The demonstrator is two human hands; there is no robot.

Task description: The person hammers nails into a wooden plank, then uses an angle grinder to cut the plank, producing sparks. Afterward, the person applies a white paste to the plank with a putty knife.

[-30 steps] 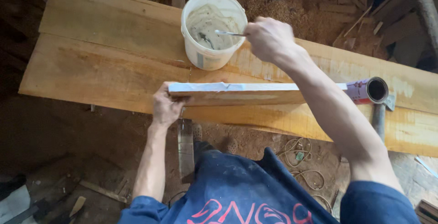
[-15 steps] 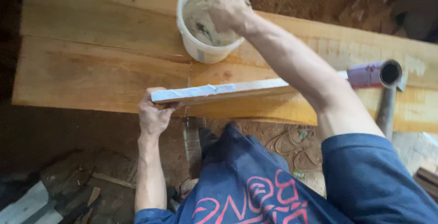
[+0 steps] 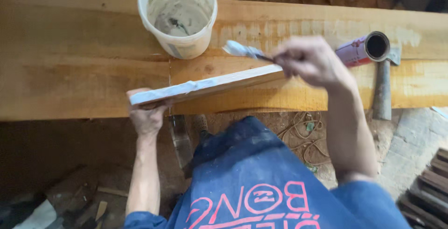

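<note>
My left hand (image 3: 145, 113) grips the near end of a narrow wooden strip (image 3: 205, 85) held on edge across wide wooden planks (image 3: 84, 70). The strip's upper edge is coated with white glue. My right hand (image 3: 310, 61) holds a small brush (image 3: 242, 50) loaded with white glue, just above the strip's far half. A white plastic bucket (image 3: 179, 16) with glue inside stands on the planks beyond the strip.
A hammer (image 3: 383, 86) lies at the right on the planks, with a pink-and-white tube (image 3: 361, 49) beside it. Below the planks are a dirt floor, coiled wire (image 3: 305, 133) and wood scraps (image 3: 427, 196).
My right hand has come out of the bucket with the brush and moved down and right to the strip. The left hand keeps its hold on the strip.
</note>
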